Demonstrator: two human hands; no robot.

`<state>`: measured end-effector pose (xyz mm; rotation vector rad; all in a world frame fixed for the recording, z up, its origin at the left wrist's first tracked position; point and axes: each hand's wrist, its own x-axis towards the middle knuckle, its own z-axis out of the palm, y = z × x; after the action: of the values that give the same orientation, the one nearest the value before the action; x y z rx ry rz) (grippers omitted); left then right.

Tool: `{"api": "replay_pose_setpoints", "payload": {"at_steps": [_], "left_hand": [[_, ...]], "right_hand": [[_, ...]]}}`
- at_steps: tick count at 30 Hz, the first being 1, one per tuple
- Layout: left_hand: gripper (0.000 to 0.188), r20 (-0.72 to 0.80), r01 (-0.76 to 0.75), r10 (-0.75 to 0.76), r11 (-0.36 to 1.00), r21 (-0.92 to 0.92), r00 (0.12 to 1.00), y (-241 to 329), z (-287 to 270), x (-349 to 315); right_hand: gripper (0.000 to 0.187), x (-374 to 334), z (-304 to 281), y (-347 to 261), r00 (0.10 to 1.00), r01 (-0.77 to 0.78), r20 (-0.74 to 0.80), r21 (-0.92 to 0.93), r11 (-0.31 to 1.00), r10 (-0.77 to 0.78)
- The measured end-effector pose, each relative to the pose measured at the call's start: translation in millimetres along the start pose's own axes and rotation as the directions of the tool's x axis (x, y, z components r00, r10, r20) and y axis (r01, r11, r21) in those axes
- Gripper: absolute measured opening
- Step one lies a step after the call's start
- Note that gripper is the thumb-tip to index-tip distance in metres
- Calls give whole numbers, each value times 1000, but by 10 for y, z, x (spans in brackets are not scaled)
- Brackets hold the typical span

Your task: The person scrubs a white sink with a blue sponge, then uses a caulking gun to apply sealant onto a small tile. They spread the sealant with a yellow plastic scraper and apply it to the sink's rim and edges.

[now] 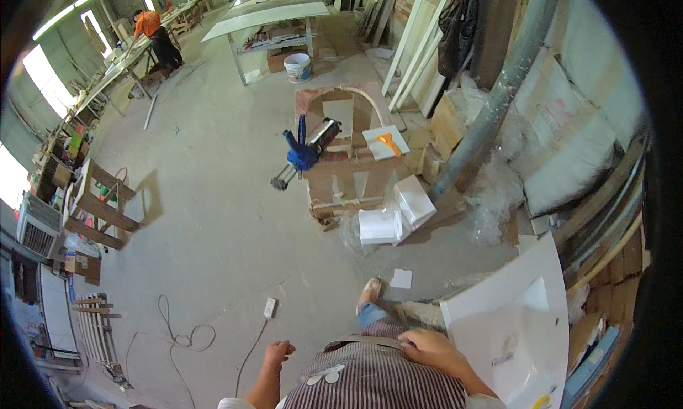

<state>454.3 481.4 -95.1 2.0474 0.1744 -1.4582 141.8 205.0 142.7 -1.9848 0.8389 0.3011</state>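
The person's left hand hangs low at the bottom of the view, fingers curled loosely into a half-closed fist that holds nothing, its bare forearm rising from the lower edge. The right hand lies palm down against the front of the person's own body, fingers stretched flat toward the left. Its forearm slants down toward the lower right.

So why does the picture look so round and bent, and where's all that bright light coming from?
Head view: the fisheye lens bends the grey pipe and blackens the corners; the windows at left are blown out white; the wooden frame throws a soft shadow rightward onto the floor.
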Motion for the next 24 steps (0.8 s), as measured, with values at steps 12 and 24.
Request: {"api": "replay_pose_setpoints", "payload": {"at_steps": [12,24], "left_hand": [[73,256,-107,377,719,-686,890,3392,1,3],[119,720,430,389,606,-670,575,5363,382,1419]], "right_hand": [[20,2222,-1504,-242,932,303,-201,-25,953,-301],[27,3961,-2213,378,821,-177,-539,71,982,187]]}}
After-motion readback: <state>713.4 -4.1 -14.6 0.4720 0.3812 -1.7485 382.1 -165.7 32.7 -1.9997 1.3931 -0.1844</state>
